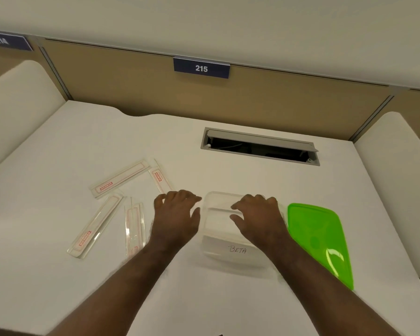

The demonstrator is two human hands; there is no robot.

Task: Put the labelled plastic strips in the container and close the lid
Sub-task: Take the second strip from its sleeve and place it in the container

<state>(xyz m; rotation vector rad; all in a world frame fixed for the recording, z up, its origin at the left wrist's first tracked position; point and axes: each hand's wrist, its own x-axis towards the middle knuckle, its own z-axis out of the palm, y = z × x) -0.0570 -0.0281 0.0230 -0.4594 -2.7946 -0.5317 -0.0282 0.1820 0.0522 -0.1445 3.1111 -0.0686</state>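
A clear plastic container (pixel 218 238) with a label reading "BETA" stands open on the white desk. Its green lid (pixel 318 236) lies flat just to its right. My right hand (pixel 257 217) rests over the container's right side, fingers spread. My left hand (pixel 177 214) hovers palm down just left of the container, fingers apart, holding nothing. Several clear plastic strips with red labels lie to the left: one (pixel 121 178) far left, one (pixel 161 179) partly under my left fingers, one (pixel 95 226) nearest the left edge, one (pixel 134 229) beside my left wrist.
A cable hatch (pixel 260 146) with a raised flap is set in the desk behind the container. A tan partition with a sign "215" (pixel 201 68) closes off the back. Cream side panels (pixel 17 93) rise at both sides of the desk.
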